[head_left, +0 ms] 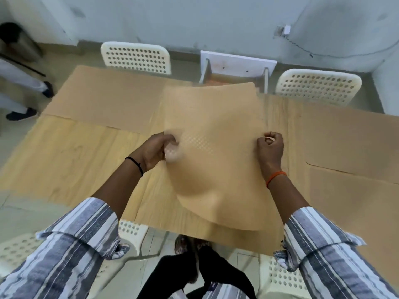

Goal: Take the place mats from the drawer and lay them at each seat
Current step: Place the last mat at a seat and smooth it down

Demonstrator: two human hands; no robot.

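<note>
I hold a tan place mat with a dotted texture in the air over the middle of the wooden table. My left hand grips its left edge and my right hand pinches its right edge. The mat sags and bulges toward me. Another tan mat lies flat at the far left seat. Two more mats lie on the right side, one far and one near. An open white drawer sticks out beyond the table's far edge.
White perforated chairs stand at the far left and far right, and more at the near edge. Another person's legs and dark shoes are at the far left. A metal bin stands in the corner.
</note>
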